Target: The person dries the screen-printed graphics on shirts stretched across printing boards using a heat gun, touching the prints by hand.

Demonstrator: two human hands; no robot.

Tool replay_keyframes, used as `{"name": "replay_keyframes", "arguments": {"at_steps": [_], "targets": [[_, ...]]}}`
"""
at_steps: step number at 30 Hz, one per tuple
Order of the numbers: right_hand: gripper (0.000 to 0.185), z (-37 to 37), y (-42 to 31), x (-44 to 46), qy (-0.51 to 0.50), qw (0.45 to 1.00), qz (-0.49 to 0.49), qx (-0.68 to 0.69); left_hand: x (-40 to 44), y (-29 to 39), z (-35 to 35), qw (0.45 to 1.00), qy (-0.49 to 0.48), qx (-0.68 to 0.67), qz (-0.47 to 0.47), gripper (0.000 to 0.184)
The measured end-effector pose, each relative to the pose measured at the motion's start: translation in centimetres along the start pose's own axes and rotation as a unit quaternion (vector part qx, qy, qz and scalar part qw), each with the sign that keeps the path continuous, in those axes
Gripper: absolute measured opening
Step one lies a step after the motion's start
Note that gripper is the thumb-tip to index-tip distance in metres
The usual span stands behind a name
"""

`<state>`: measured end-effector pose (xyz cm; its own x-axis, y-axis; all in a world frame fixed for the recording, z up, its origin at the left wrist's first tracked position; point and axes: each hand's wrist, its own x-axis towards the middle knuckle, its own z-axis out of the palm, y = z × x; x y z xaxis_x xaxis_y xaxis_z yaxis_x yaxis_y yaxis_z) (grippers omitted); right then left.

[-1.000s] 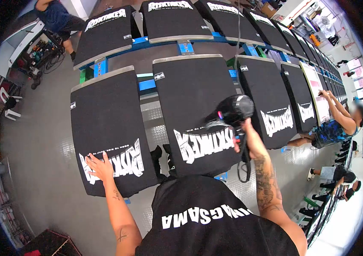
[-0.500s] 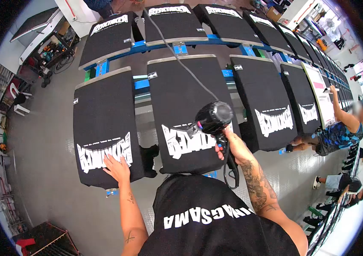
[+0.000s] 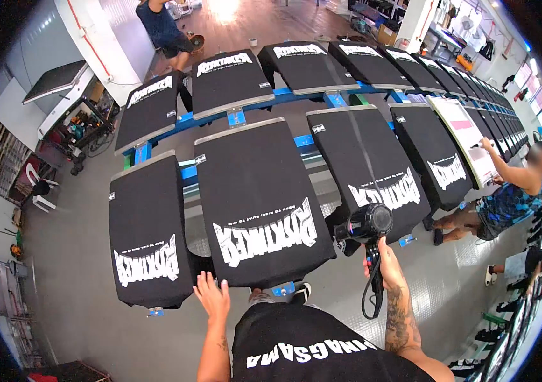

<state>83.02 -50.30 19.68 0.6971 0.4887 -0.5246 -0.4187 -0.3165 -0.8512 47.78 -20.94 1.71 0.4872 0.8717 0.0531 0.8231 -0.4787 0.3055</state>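
Observation:
My right hand (image 3: 390,266) grips a black hair dryer (image 3: 378,221) by its handle, nozzle to the left. The dryer is over the lower part of a black shirt (image 3: 353,143) with white lettering, partly covering its print. My left hand (image 3: 212,296) is open, fingers spread, by the near left corner of the middle black shirt (image 3: 252,172); whether it touches the cloth I cannot tell. Left of that hand lies another printed black shirt (image 3: 147,219). Each shirt is stretched flat over a board.
A blue rail (image 3: 236,118) carries the boards, with a second row of shirts (image 3: 232,79) behind. At right, a person (image 3: 509,194) holds a white-framed screen (image 3: 458,137). Another person (image 3: 164,28) stands at the back left. A white chair (image 3: 40,188) is far left.
My left hand has come off the left shirt's print and moved right. The hair dryer has gone from the middle shirt to the one on its right. The view has shifted.

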Motion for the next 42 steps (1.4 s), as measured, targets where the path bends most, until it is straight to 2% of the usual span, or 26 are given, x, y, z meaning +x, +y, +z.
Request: {"name": "replay_keyframes", "arguments": {"at_steps": [5,10,12,16,21,26,30,35,39,42], "targets": [[0.068,2.3,0.1,-0.7,-0.062,0.998,0.018,0.014,-0.6,1.6,0.6,0.999,-0.021,-0.035,0.031,0.062],[0.040,8.8,-1.5,-0.7,-0.187,0.982,0.017,-0.007,1.3,1.3,1.0,0.996,-0.019,-0.056,0.063,0.063],[0.036,11.7,-1.8,-0.1,-0.225,0.973,0.020,-0.043,2.6,1.3,0.6,0.995,-0.015,-0.075,0.070,0.061],[0.044,17.7,-3.6,1.3,-0.317,0.945,0.030,-0.079,4.8,-0.1,0.9,0.994,-0.001,-0.087,0.072,0.062],[0.043,24.7,-5.4,4.0,-0.363,0.924,0.044,-0.115,7.0,-1.8,0.6,0.990,0.000,-0.096,0.100,0.060],[0.053,29.8,-6.2,6.2,-0.350,0.933,0.029,-0.074,8.4,-2.6,-1.1,0.987,-0.006,-0.083,0.138,0.059],[0.057,29.8,-6.6,7.3,-0.295,0.954,0.025,-0.047,9.3,-3.2,-1.4,0.983,0.003,-0.072,0.170,0.056],[0.053,24.3,-6.8,8.1,-0.199,0.979,0.032,-0.008,9.9,-2.9,-1.5,0.985,0.024,-0.060,0.161,0.055],[0.053,17.8,-6.3,8.4,-0.146,0.989,-0.013,0.007,9.3,-1.0,-1.0,0.990,0.036,-0.058,0.125,0.054],[0.036,13.0,-6.1,7.3,-0.114,0.993,-0.038,-0.006,8.2,1.2,-0.4,0.992,0.031,-0.058,0.105,0.055]]}}
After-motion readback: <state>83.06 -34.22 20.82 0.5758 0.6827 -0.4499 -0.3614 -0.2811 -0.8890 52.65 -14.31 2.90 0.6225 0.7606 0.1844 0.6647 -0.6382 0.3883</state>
